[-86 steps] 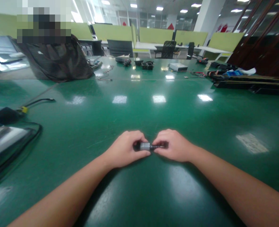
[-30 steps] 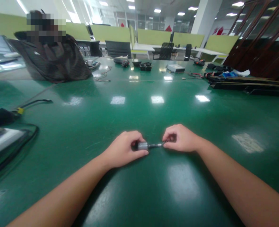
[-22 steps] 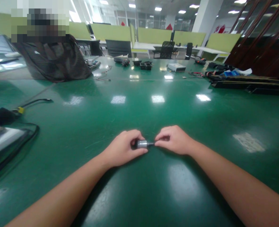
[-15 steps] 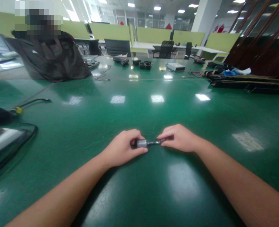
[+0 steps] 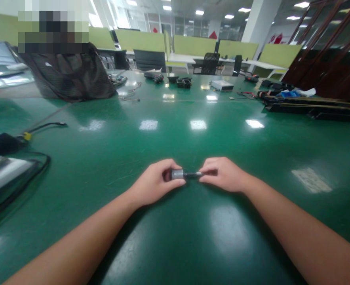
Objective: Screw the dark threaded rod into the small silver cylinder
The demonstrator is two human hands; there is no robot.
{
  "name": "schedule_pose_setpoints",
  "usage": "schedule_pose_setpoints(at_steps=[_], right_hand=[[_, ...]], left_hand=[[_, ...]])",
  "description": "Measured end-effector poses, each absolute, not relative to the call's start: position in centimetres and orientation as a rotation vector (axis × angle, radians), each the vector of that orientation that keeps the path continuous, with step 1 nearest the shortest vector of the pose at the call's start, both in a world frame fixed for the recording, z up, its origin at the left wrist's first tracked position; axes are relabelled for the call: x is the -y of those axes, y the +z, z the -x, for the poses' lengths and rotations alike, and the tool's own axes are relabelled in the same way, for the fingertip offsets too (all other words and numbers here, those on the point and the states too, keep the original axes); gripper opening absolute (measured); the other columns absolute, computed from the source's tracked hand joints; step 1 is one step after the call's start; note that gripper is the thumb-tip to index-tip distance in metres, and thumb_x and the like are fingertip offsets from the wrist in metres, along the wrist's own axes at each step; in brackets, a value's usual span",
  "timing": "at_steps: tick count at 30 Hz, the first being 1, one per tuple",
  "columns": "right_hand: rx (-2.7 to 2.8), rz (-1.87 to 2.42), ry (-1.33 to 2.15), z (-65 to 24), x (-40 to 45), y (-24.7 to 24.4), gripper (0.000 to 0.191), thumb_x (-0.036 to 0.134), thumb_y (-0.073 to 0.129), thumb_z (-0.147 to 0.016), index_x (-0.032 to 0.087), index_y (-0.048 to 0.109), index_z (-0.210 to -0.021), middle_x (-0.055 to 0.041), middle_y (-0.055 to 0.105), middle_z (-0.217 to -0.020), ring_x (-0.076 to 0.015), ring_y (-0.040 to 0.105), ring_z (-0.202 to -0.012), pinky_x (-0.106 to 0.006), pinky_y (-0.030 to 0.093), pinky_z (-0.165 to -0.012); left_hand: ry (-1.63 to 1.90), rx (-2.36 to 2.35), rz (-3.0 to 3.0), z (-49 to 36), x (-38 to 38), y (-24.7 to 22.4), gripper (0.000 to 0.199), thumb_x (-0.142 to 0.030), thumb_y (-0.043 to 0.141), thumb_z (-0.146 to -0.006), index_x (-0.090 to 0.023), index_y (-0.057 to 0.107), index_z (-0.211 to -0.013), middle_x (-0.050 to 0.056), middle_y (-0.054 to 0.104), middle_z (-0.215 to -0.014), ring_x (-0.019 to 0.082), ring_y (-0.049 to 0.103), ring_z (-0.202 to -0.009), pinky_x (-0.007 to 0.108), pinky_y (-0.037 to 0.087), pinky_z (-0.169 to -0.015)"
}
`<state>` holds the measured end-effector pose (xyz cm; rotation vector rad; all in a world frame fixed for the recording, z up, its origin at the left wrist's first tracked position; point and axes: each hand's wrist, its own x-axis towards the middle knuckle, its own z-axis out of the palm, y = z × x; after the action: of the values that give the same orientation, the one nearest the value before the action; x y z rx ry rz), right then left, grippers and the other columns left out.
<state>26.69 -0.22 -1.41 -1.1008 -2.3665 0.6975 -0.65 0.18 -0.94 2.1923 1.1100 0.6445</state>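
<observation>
A small tool with a silver-grey cylindrical body and a thin dark shaft lies level just above or on the green table. My left hand is closed round the cylindrical body, thumb below and fingers above, hiding its left end. The fingertips of my right hand pinch the right tip of the shaft. Whatever small part sits between those fingertips is mostly hidden. The shaft bridges the short gap between my two hands.
At the left edge are a black cable and a dark device with a yellow piece. A dark mesh chair stands back left. Black bars lie at the right; a white box sits at the far side.
The camera view has shifted slightly. The tool's shaft looks more level, and my right fingertips sit a little further left along it. Both hands keep their hold.
</observation>
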Motion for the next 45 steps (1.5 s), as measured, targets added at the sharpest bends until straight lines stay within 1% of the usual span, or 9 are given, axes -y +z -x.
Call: schedule_pose_setpoints(at_steps=[5, 9, 15, 20, 24, 27, 31, 37, 45], right_hand=[[2.320, 1.144, 0.515, -26.1, 0.4, -1.6, 0.009, 0.023, 0.077, -0.085, 0.021, 0.081, -0.093, -0.0031, 0.077, -0.086, -0.0150, 0.067, -0.075, -0.026, 0.048, -0.071], [2.340, 1.094, 0.450, -26.2, 0.4, -1.8, 0.010, 0.023, 0.078, -0.084, 0.021, 0.081, -0.093, -0.0039, 0.076, -0.085, -0.0159, 0.066, -0.077, -0.027, 0.048, -0.072], [2.338, 1.053, 0.454, -25.7, 0.4, -2.3, 0.015, 0.032, 0.078, -0.087, 0.022, 0.083, -0.097, -0.0052, 0.074, -0.088, -0.0166, 0.066, -0.081, -0.028, 0.048, -0.074], [2.294, 1.057, 0.580, -24.4, 0.8, -2.3, 0.013, 0.031, 0.076, -0.089, 0.022, 0.083, -0.095, -0.0040, 0.074, -0.085, -0.0148, 0.066, -0.077, -0.026, 0.047, -0.071], [2.222, 1.080, 0.719, -23.8, 1.4, -2.1, 0.018, 0.024, 0.079, -0.083, 0.021, 0.080, -0.101, -0.0029, 0.076, -0.088, -0.0150, 0.066, -0.077, -0.026, 0.048, -0.072], [2.188, 1.106, 0.780, -23.8, 1.6, -2.3, 0.023, 0.017, 0.078, -0.081, 0.021, 0.078, -0.103, -0.0023, 0.077, -0.090, -0.0148, 0.067, -0.076, -0.025, 0.049, -0.072], [2.256, 1.050, 0.682, -23.7, 1.4, -2.5, 0.010, 0.019, 0.077, -0.083, 0.019, 0.078, -0.093, -0.0041, 0.076, -0.089, -0.0164, 0.066, -0.080, -0.027, 0.049, -0.074], [2.311, 0.975, 0.626, -23.7, 1.3, -2.2, 0.008, 0.020, 0.074, -0.088, 0.019, 0.077, -0.094, -0.0050, 0.075, -0.091, -0.0173, 0.066, -0.084, -0.029, 0.049, -0.078], [2.353, 0.914, 0.564, -23.7, 1.4, -2.3, 0.011, 0.022, 0.072, -0.090, 0.017, 0.078, -0.098, -0.0057, 0.076, -0.093, -0.0187, 0.066, -0.087, -0.030, 0.048, -0.080]], left_hand=[[0.646, -1.113, -2.207, 0.6, -0.2, -1.0, 0.030, -0.046, 0.074, -0.085, -0.019, 0.068, -0.098, 0.001, 0.066, -0.086, 0.016, 0.057, -0.071, 0.027, 0.044, -0.065], [0.632, -1.110, -2.223, 0.6, -0.2, -1.2, 0.029, -0.045, 0.075, -0.084, -0.019, 0.068, -0.097, 0.000, 0.064, -0.082, 0.016, 0.056, -0.070, 0.026, 0.043, -0.064], [0.620, -1.098, -2.264, 0.6, -0.1, -1.2, 0.028, -0.043, 0.075, -0.085, -0.019, 0.068, -0.097, 0.000, 0.063, -0.081, 0.015, 0.055, -0.069, 0.026, 0.042, -0.063], [0.617, -1.055, -2.300, 0.5, -0.1, -1.1, 0.027, -0.041, 0.076, -0.084, -0.019, 0.068, -0.098, 0.001, 0.065, -0.084, 0.016, 0.057, -0.071, 0.026, 0.043, -0.064], [0.636, -1.018, -2.313, 0.3, 0.2, -1.1, 0.025, -0.040, 0.076, -0.084, -0.020, 0.068, -0.097, 0.001, 0.066, -0.085, 0.016, 0.059, -0.073, 0.026, 0.044, -0.065], [0.624, -1.025, -2.344, 0.1, 0.4, -1.0, 0.018, -0.033, 0.075, -0.082, -0.019, 0.067, -0.090, 0.001, 0.065, -0.082, 0.016, 0.059, -0.073, 0.026, 0.043, -0.065], [0.621, -1.036, -2.356, 0.1, 0.5, -0.8, 0.014, -0.027, 0.074, -0.079, -0.018, 0.066, -0.087, 0.001, 0.066, -0.081, 0.016, 0.061, -0.073, 0.026, 0.045, -0.066], [0.620, -0.990, -2.262, 0.2, 0.4, -0.6, 0.018, -0.036, 0.067, -0.091, -0.019, 0.070, -0.094, 0.002, 0.069, -0.084, 0.016, 0.063, -0.076, 0.027, 0.048, -0.070], [0.592, -1.034, -2.265, 0.2, 0.3, -1.0, 0.019, -0.032, 0.075, -0.081, -0.019, 0.068, -0.092, 0.001, 0.068, -0.083, 0.017, 0.063, -0.075, 0.027, 0.047, -0.068]])
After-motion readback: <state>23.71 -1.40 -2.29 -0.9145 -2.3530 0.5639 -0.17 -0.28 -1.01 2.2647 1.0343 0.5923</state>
